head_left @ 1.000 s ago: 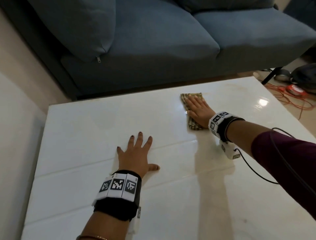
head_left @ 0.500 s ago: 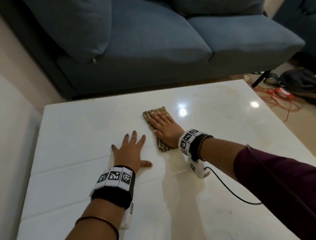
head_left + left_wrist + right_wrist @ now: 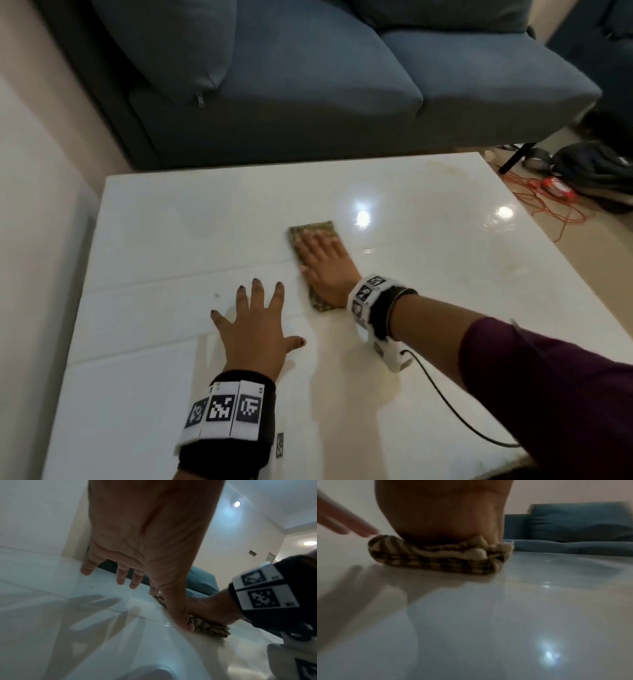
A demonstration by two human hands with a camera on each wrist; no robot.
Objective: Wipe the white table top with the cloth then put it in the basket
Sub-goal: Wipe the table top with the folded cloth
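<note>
A folded brown patterned cloth lies on the glossy white table top, near its middle. My right hand lies flat on the cloth with straight fingers, pressing it down; in the right wrist view the cloth is squashed under the palm. My left hand rests flat on the table with fingers spread, just left of the cloth and nearer to me. In the left wrist view the cloth shows beside the left thumb. No basket is in view.
A blue sofa stands close behind the table's far edge. Orange cables and dark bags lie on the floor at the far right. A white wall runs along the table's left side.
My right hand has slid the cloth from the far right part of the table leftwards and nearer to me, up beside the left hand. The left hand has stayed planted.
</note>
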